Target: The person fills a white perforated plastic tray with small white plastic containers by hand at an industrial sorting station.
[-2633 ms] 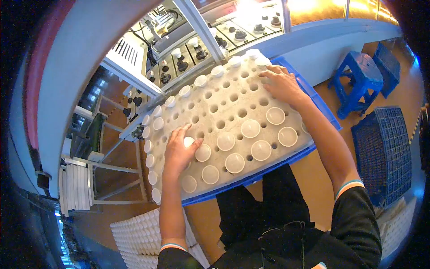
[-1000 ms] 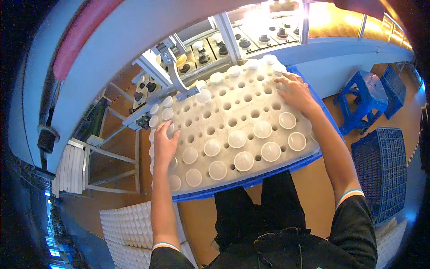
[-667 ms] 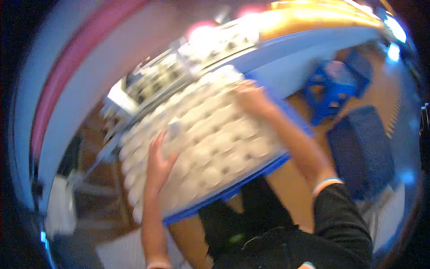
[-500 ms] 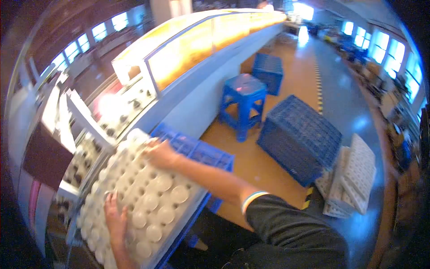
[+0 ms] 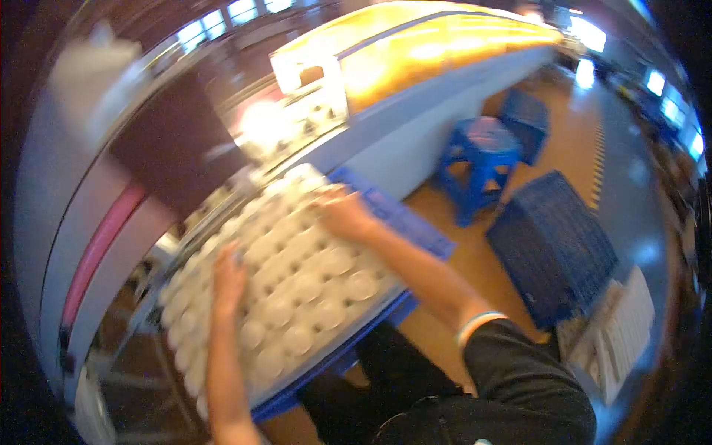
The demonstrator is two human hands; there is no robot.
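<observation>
A pale tray (image 5: pixel 354 310) is crowded with rows of white, round-topped pieces (image 5: pixel 277 310) that look like light bulbs. Over its left part reaches my left hand (image 5: pixel 228 274), fingers stretched out and blurred among the pieces; nothing held shows clearly. My right hand (image 5: pixel 340 213) is at the far right part of the tray, fingers curled down and closed at the white pieces. Whatever lies inside that grip is hidden. Under the tray, a blue crate (image 5: pixel 415 231) sticks out along the right side.
Beyond the tray runs a long machine (image 5: pixel 415 63) with glowing yellow panels. A blue stool (image 5: pixel 483 159) and a blue crate (image 5: pixel 552 241) stand on the floor to the right, beside stacked white trays (image 5: pixel 627 337). A pink bar (image 5: pixel 104 252) is at left.
The view has turned left, so the tray and machine appear farther right. My left hand has moved farther up the tray. My right hand stays near the tray's far edge.
</observation>
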